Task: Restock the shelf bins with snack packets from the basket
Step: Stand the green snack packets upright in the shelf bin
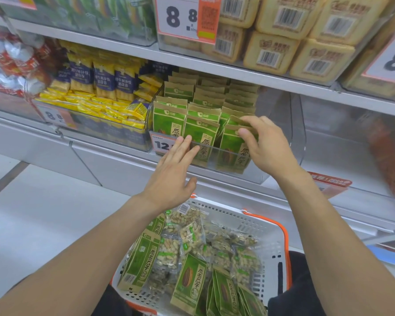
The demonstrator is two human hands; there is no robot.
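Green packets [201, 135], right hand [267, 149] pinching one

The grey metal shelf [114, 153] is loaded with clear plastic bins [255, 176] — side by side. Green-and-tan paper snack packets [169, 120] are stood inside one.

The left hand [173, 165] covers part of the price tag [161, 143]; the basket [271, 242] runs off the bottom edge.

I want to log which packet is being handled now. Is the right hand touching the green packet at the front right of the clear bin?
Touching. The head view shows the right hand with thumb and fingers pinching the top of the green packet.
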